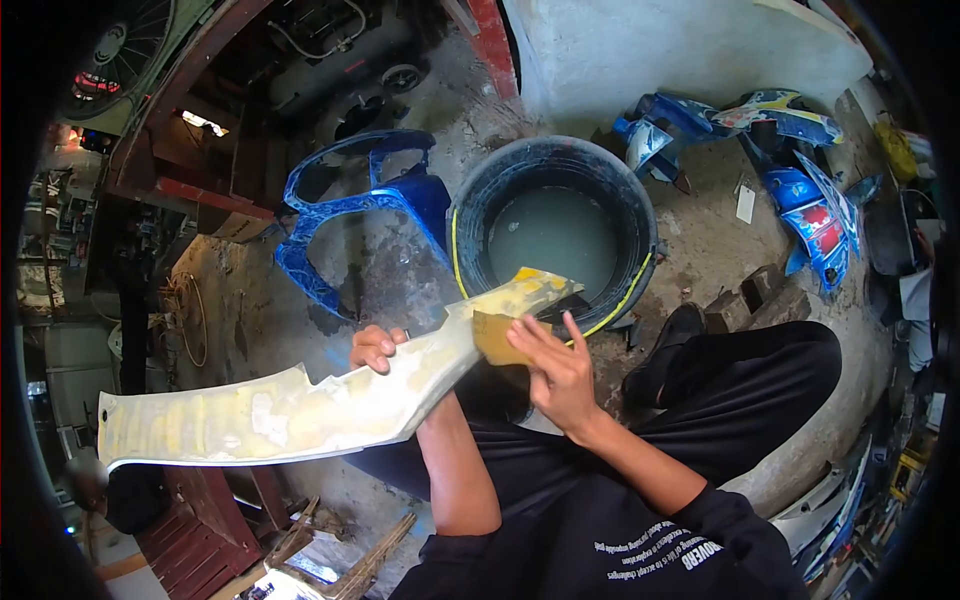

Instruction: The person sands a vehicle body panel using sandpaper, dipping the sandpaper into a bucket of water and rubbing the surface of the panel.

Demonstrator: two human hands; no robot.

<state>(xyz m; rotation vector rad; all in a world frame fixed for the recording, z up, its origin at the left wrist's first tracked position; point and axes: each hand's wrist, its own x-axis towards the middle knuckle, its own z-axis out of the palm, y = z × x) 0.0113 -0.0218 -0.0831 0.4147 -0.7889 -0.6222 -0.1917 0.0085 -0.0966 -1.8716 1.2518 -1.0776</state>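
Observation:
A long panel [335,408], sanded in patches of white, cream and yellow, lies slantwise in front of me above my lap. From beneath, my left hand [376,349] grips it, with the fingertips curled over its upper edge and the palm hidden. Near the narrow right end, my right hand [560,375] has a brown sheet of sandpaper [500,340] against the panel's face. Its fingers lie along the sheet, and the thumb is hard to make out. Just behind that end stands a black bucket [470,195] with cloudy water [553,237] in it.
On the floor left of the bucket lies a blue frame-shaped fairing [425,195]. Blue and red motorcycle fairings [815,220] sit at the back right. Wooden blocks [760,300] are by my shoe [670,345]. A slatted wooden bench [200,530] stands at the lower left.

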